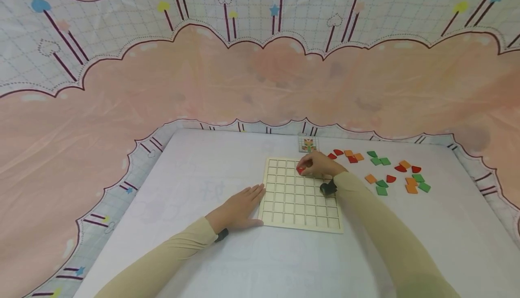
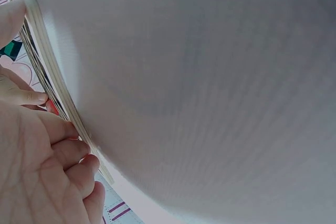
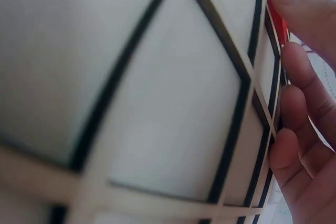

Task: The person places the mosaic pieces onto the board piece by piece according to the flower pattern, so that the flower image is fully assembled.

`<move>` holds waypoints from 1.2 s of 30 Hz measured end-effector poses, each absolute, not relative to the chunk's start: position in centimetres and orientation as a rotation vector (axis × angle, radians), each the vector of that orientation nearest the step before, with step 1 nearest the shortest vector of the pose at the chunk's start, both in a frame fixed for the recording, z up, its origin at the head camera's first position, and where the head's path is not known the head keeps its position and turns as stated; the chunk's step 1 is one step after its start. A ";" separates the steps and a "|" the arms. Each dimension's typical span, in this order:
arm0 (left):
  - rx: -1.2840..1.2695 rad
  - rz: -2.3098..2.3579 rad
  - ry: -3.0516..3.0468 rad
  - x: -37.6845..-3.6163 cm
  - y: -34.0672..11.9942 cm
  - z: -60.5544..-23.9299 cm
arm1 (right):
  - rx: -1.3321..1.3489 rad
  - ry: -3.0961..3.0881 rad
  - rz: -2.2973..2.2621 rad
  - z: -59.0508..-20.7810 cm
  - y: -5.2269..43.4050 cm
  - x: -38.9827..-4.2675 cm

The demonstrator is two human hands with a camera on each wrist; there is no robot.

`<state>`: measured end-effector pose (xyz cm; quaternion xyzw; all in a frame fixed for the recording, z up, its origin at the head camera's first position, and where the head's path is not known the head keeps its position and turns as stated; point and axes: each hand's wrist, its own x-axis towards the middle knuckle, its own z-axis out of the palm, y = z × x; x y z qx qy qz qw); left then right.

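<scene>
A pale wooden grid board [image 1: 300,195] lies on the white table, its empty square cells filling the right wrist view [image 3: 157,103]. My right hand [image 1: 318,163] hovers over the board's far edge, fingers curled, pinching a small red piece [image 1: 300,169] [image 3: 277,17] at a cell in the upper rows. My left hand [image 1: 239,207] lies flat on the table with straight fingers touching the board's left edge [image 2: 52,77]; its fingers [image 2: 58,150] show against that edge in the left wrist view.
Loose red, orange and green pieces [image 1: 382,171] are scattered to the right of the board. A small pattern card [image 1: 308,144] lies just beyond the board. A pink and patterned cloth [image 1: 243,76] hangs behind the table.
</scene>
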<state>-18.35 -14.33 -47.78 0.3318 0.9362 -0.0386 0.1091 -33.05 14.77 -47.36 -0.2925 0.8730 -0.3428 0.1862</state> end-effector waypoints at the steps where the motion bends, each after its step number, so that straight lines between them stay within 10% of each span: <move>1: 0.975 -0.117 2.753 -18.4 -14.3 -47.8 | -0.814 2.460 -0.962 -47.3 14.8 -33.0; 36: 0.953 -0.111 2.744 -18.1 -14.4 -47.6 | -0.705 2.514 -0.946 -47.6 14.2 -32.9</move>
